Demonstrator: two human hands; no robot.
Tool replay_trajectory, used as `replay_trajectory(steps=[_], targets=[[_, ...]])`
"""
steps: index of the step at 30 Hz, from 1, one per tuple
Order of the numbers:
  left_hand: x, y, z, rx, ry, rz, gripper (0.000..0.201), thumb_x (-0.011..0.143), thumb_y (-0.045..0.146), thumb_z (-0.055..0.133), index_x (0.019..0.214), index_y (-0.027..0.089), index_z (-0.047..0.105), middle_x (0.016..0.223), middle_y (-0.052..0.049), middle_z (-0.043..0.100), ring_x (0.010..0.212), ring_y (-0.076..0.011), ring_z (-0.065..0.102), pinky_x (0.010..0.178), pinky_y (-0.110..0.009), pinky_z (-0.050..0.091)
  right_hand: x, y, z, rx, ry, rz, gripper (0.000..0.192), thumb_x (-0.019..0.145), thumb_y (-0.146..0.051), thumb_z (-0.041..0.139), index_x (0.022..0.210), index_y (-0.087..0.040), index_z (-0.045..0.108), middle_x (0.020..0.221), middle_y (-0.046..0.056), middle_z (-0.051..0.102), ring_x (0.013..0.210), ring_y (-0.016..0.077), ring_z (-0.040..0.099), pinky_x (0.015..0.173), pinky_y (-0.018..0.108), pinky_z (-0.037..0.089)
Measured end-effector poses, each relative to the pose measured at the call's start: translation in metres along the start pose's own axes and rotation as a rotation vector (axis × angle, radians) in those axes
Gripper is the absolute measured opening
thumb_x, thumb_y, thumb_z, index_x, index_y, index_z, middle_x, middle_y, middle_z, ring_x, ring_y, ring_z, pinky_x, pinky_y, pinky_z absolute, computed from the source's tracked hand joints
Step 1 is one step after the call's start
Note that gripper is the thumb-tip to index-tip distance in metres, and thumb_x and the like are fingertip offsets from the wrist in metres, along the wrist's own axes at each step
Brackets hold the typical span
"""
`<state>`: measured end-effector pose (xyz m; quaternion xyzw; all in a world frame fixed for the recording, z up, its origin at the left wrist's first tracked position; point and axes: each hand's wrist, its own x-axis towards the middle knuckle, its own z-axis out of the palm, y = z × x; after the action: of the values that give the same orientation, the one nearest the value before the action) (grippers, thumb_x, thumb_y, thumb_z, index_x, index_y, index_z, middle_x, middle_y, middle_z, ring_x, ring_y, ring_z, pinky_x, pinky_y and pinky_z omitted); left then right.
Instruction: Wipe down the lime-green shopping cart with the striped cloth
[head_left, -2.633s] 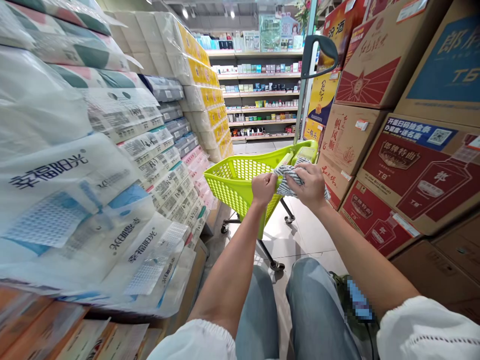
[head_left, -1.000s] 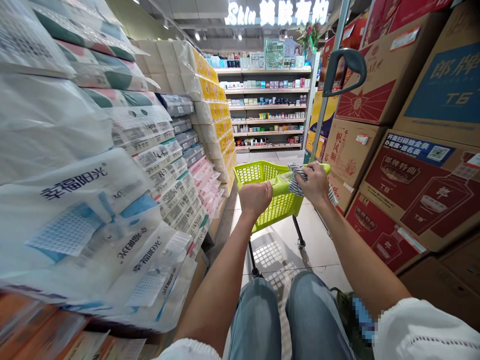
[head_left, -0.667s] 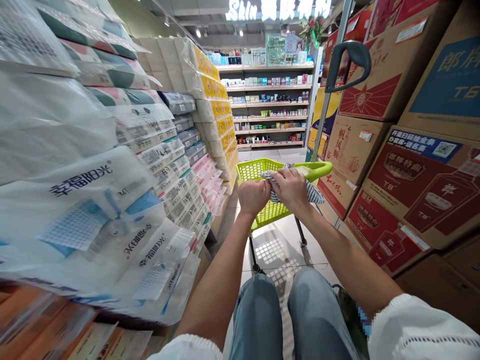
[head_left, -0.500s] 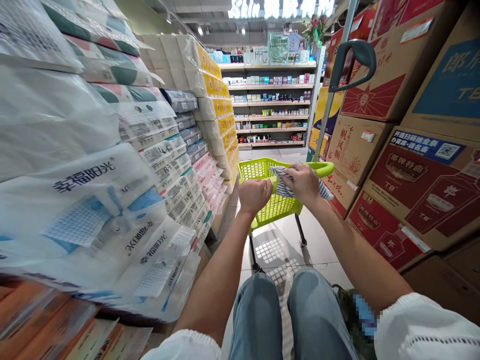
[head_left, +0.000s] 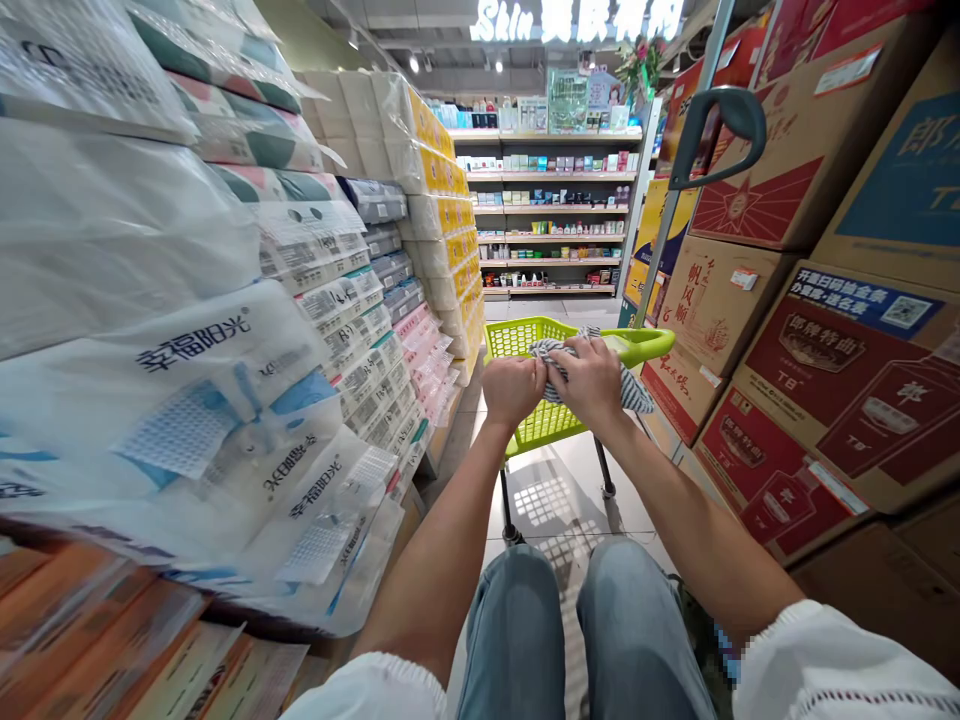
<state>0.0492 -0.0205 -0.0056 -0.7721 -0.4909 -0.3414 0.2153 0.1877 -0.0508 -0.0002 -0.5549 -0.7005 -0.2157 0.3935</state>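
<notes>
Gripping the near rim of a lime-green plastic mesh shopping cart, the left hand is fisted; the right hand presses a grey striped cloth there.

Grey-and-white striped cloth, crumpled, pressed on the near rim of a lime-green perforated plastic shopping trolley, empty, standing upright on the tiled aisle floor, its tall grey loop handle rising at 1 o'clock
</notes>
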Motion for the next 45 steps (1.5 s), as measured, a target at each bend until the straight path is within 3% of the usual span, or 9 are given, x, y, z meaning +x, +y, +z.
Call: replay_trajectory(steps=[5, 10, 13, 23, 27, 32, 35, 42, 45], targets=[[-0.003, -0.006, -0.001, -0.018, 0.02, 0.047, 0.049, 0.095, 0.034, 0.031, 0.063, 0.016, 0.064, 0.066, -0.008, 0.065, 0.062, -0.016, 0.055, 0.062, -0.031, 0.025, 0.002, 0.014, -0.002, 0.004, -0.03, -0.049, 0.03, 0.09, -0.041, 0.045, 0.104, -0.028, 0.069, 0.115, 0.005, 0.063, 0.102, 0.0252, 0.048, 0.087, 0.04, 0.035], [-0.003, -0.009, 0.002, -0.038, 0.06, 0.065, 0.049, 0.095, 0.034, 0.032, 0.057, 0.018, 0.06, 0.061, -0.005, 0.063, 0.06, -0.0151, 0.053, 0.062, -0.032, 0.025, 0.012, 0.075, -0.005, -0.04, -0.032, 0.205, 0.032, 0.088, -0.043, 0.047, 0.102, -0.025, 0.07, 0.111, 0.004, 0.063, 0.099, 0.0232, 0.048, 0.084, 0.037, 0.036], [-0.003, -0.01, 0.004, -0.081, 0.079, 0.057, 0.048, 0.094, 0.034, 0.035, 0.056, 0.018, 0.059, 0.061, -0.005, 0.063, 0.061, -0.0151, 0.053, 0.062, -0.032, 0.026, 0.014, 0.089, -0.006, -0.05, -0.037, 0.281, 0.033, 0.086, -0.042, 0.048, 0.103, -0.024, 0.07, 0.111, 0.005, 0.062, 0.099, 0.0231, 0.048, 0.086, 0.036, 0.036], [-0.003, -0.014, 0.006, -0.096, 0.115, 0.067, 0.042, 0.093, 0.033, 0.039, 0.059, 0.019, 0.061, 0.065, -0.004, 0.065, 0.066, -0.0155, 0.055, 0.065, -0.032, 0.029, 0.006, -0.012, -0.005, -0.062, -0.116, 0.038, 0.033, 0.091, -0.043, 0.043, 0.108, -0.029, 0.068, 0.117, 0.006, 0.061, 0.106, 0.0259, 0.043, 0.089, 0.04, 0.03], [-0.004, -0.02, 0.006, -0.092, 0.108, 0.079, 0.044, 0.093, 0.033, 0.039, 0.058, 0.018, 0.059, 0.065, -0.004, 0.066, 0.065, -0.0147, 0.055, 0.066, -0.032, 0.03, 0.009, 0.003, -0.006, -0.042, -0.125, 0.015, 0.035, 0.092, -0.043, 0.041, 0.108, -0.027, 0.068, 0.117, 0.006, 0.062, 0.105, 0.0244, 0.045, 0.089, 0.038, 0.03], [-0.003, -0.021, 0.006, -0.11, 0.107, 0.07, 0.045, 0.093, 0.033, 0.039, 0.055, 0.018, 0.058, 0.063, -0.003, 0.065, 0.063, -0.0141, 0.054, 0.066, -0.031, 0.03, 0.013, 0.063, -0.006, -0.045, -0.061, 0.227, 0.034, 0.088, -0.042, 0.045, 0.102, -0.024, 0.07, 0.111, 0.005, 0.063, 0.1, 0.0238, 0.047, 0.085, 0.037, 0.033], [-0.003, -0.019, 0.006, -0.126, 0.109, 0.061, 0.045, 0.092, 0.033, 0.04, 0.054, 0.018, 0.059, 0.061, -0.003, 0.064, 0.061, -0.0139, 0.052, 0.064, -0.031, 0.029, 0.014, 0.075, -0.007, -0.059, -0.04, 0.288, 0.032, 0.087, -0.04, 0.047, 0.1, -0.023, 0.071, 0.11, 0.005, 0.063, 0.101, 0.0236, 0.047, 0.087, 0.037, 0.034], [-0.001, -0.02, 0.009, -0.118, 0.138, 0.051, 0.043, 0.091, 0.032, 0.041, 0.054, 0.018, 0.059, 0.061, -0.003, 0.064, 0.061, -0.014, 0.053, 0.064, -0.031, 0.029, 0.012, -0.002, -0.005, -0.043, -0.129, 0.086, 0.033, 0.09, -0.042, 0.045, 0.105, -0.026, 0.068, 0.113, 0.006, 0.063, 0.103, 0.0248, 0.046, 0.088, 0.04, 0.033], [-0.002, -0.024, 0.008, -0.111, 0.139, 0.072, 0.043, 0.091, 0.031, 0.042, 0.054, 0.019, 0.058, 0.06, -0.003, 0.064, 0.061, -0.0139, 0.054, 0.065, -0.031, 0.031, 0.012, -0.018, -0.006, -0.057, -0.162, 0.035, 0.032, 0.09, -0.043, 0.044, 0.103, -0.029, 0.069, 0.115, 0.005, 0.062, 0.106, 0.0253, 0.045, 0.089, 0.039, 0.031]])
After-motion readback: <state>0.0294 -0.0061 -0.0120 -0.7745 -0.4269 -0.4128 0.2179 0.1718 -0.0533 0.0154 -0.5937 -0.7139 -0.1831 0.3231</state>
